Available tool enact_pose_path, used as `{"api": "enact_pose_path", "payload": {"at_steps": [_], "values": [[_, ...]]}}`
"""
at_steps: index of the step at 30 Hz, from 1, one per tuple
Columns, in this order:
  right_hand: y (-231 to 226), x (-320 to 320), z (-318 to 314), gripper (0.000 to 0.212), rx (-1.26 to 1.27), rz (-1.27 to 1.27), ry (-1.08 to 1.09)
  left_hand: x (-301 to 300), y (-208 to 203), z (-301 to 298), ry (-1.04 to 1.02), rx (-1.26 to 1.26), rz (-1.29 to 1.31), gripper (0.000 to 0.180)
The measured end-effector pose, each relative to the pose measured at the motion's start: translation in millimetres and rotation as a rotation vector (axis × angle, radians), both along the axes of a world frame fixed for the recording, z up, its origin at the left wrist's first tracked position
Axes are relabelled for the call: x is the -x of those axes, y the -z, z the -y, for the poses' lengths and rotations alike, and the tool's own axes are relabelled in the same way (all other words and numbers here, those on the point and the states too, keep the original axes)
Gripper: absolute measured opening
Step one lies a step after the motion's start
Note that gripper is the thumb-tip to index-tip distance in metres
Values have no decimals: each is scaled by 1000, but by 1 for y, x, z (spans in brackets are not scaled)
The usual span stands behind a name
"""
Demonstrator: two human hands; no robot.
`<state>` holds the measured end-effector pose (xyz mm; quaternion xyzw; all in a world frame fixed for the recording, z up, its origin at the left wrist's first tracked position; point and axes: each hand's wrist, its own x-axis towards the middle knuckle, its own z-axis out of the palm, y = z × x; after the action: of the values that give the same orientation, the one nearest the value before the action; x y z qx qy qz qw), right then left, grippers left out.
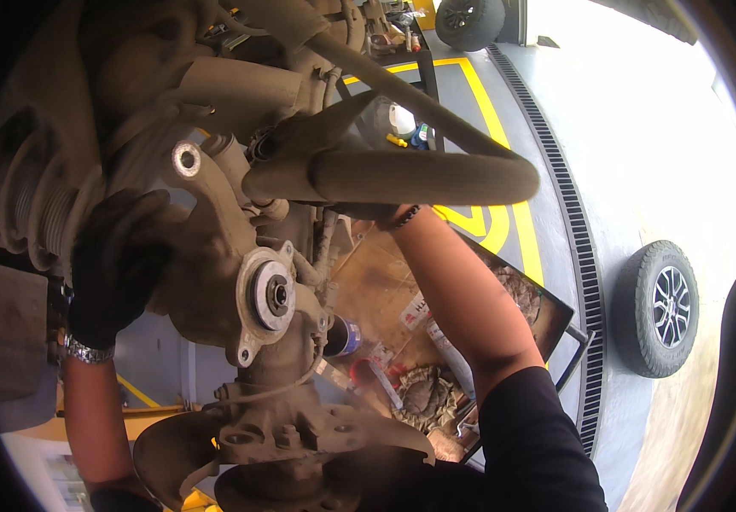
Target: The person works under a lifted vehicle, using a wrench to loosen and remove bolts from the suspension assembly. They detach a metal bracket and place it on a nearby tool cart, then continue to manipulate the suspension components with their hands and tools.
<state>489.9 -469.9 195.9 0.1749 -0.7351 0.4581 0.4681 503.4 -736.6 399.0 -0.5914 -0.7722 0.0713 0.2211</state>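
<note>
A dusty steering knuckle (214,282) with a round hub bore (274,296) hangs under a raised car. My left hand (116,264), in a black glove with a metal watch at the wrist, grips the knuckle's left side. My right hand (325,132), in a dark glove, reaches up behind a thick dusty shaft (423,177) toward the knuckle's upper arm (189,162). The shaft hides most of the hand, and its grip cannot be made out. A dark bead bracelet (404,217) shows at the right wrist.
A coil spring (18,200) sits at the left and a lower arm (299,435) below the knuckle. Under my right arm lies a tray (555,316) with rags, tools and a blue can (346,335). A wheel (660,309) stands right, near a drain grate (579,247) and yellow lines (504,222).
</note>
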Motion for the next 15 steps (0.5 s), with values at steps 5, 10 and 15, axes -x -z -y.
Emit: {"api": "enact_pose_path", "payload": {"at_steps": [5,10,15], "values": [[15,5,-28,44,-252,75,261,2,0,0,39,0,-16,49],[-5,-4,-29,41,-250,189,175,2,1,6,21,-15,-17,47],[-28,-21,-34,39,-232,273,132,-2,1,10,35,-50,-21,47]]}}
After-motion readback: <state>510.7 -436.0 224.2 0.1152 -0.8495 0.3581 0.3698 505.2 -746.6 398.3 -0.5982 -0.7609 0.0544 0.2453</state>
